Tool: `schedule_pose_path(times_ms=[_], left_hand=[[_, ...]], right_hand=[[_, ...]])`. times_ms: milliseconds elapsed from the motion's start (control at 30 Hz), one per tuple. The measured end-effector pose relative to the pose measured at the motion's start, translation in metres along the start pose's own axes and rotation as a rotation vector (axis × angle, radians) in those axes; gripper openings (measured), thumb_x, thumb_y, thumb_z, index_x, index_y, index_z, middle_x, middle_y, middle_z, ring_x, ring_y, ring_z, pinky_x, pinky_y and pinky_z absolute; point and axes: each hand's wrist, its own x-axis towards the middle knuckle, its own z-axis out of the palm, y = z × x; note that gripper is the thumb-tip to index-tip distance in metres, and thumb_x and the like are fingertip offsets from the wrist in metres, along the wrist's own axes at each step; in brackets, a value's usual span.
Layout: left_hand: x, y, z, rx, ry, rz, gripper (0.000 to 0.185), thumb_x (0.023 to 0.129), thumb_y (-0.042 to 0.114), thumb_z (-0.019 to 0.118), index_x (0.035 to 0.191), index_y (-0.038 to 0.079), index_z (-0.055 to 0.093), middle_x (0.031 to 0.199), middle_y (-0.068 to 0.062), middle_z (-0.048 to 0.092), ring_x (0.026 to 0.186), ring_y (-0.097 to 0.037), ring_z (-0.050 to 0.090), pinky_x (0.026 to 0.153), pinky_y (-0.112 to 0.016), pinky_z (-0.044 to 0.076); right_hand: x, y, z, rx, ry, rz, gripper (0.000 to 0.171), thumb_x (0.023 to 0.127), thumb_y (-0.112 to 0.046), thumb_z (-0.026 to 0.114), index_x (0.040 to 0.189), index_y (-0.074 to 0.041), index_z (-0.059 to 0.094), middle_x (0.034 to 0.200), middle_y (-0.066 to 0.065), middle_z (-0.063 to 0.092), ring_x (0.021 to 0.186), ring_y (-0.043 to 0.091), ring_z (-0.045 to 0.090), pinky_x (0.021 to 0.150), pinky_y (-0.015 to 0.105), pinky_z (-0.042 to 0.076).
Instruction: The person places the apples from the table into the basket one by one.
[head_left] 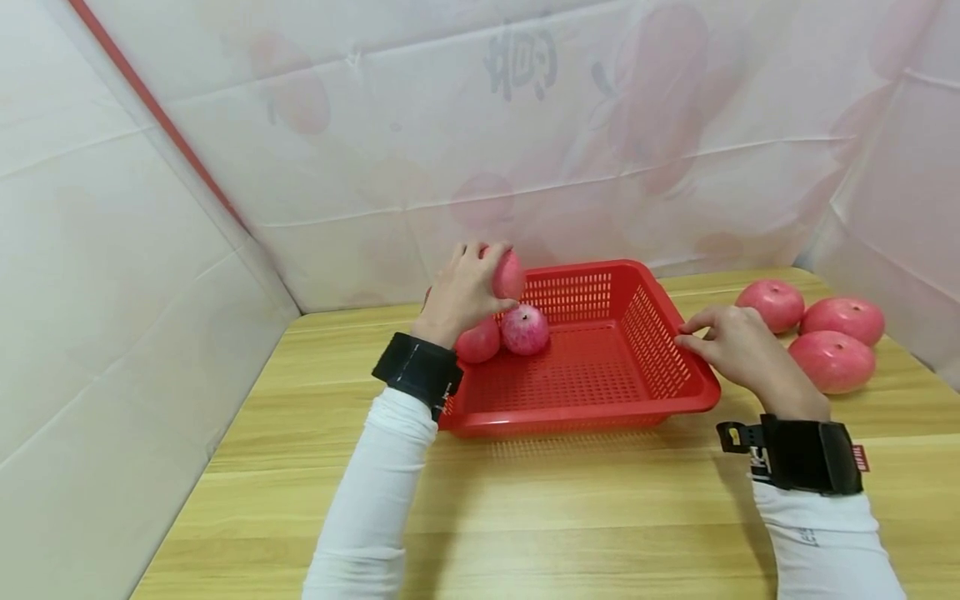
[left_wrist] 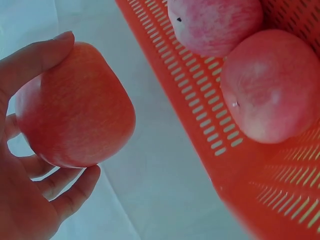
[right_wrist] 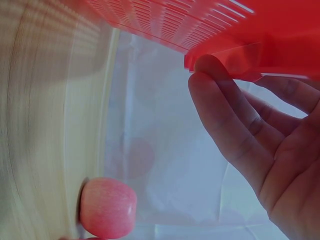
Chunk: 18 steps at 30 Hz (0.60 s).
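The left hand (head_left: 457, 292) grasps a smooth red apple (head_left: 512, 277) between thumb and fingers, up at the far left part of the red basket (head_left: 581, 413). The right hand (head_left: 738, 348) grips the basket's right rim, its fingertips against the edge.

Inside the basket, toward the left, a streaked pink apple (head_left: 525, 330) touches a plainer red one (head_left: 478, 342). The basket stands on the wood-grained desk (head_left: 570, 525), and three more apples (head_left: 832, 362) sit close together on the desk to the right of it.

A small red tag (head_left: 860, 458) on the right black wristband (head_left: 806, 454) carries pale capitals, sideways and too small to read surely. The left black wristband (head_left: 416, 369) has white marks that cannot be made out, and small dark letters on the right white sleeve (head_left: 832, 542) are unclear too. On the pale cloth backdrop (head_left: 390, 125), large grey characters (head_left: 521, 62) show faintly among pink fruit shapes; they are not legible.
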Motion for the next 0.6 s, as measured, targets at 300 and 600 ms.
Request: schedule_pose_path(times_ms=[300,600], left_hand=[[0.007,0.016,0.006,0.013,-0.013,0.022,0.08,0.082,0.033,0.086,0.15,0.014,0.046,0.139,-0.015,0.051,0.128,-0.031,0.045,0.095,-0.044,0.053],[0.01,0.027,0.017,-0.015,-0.048,0.04,0.077,0.084,0.028,0.084,0.15,0.015,0.045,0.139,-0.014,0.05,0.128,-0.029,0.044,0.096,-0.041,0.053]], right_hand=[[0.002,0.0,-0.005,-0.016,0.009,-0.004,0.023,0.091,-0.005,0.074,0.102,0.015,0.072,0.091,0.031,0.07,0.074,0.04,0.069,0.06,0.045,0.06],[-0.002,-0.001,0.0,0.006,0.0,0.01,0.023,0.091,-0.005,0.073,0.103,0.015,0.072,0.092,0.03,0.07,0.074,0.038,0.07,0.06,0.044,0.06]])
